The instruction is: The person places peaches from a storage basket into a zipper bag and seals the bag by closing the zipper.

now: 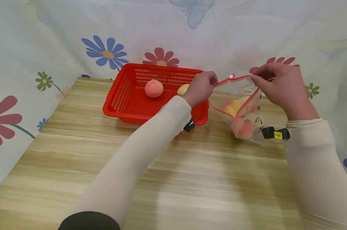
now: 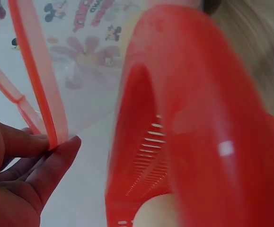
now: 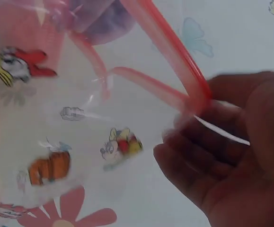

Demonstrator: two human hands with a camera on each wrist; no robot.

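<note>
A clear zip bag (image 1: 261, 139) with a red zip edge and cartoon prints hangs between both hands, its mouth spread wide. My left hand (image 1: 200, 87) pinches the left end of the zip edge, between thumb and fingers in the left wrist view. At the opposite end, my right hand (image 1: 282, 84) holds the red edge (image 3: 193, 92). A white slider (image 1: 231, 76) sits on the far zip edge. Several pink and yellow peach-like fruits (image 1: 243, 127) lie inside, low in the bag.
A red slotted basket (image 1: 113, 110) stands left of the bag, under my left forearm. It holds a bumpy pink ball (image 1: 154, 88) and a pale yellow round piece (image 1: 183, 89), partly hidden by my left hand. A flowered cloth (image 1: 61, 28) backs the wooden table (image 1: 196, 185).
</note>
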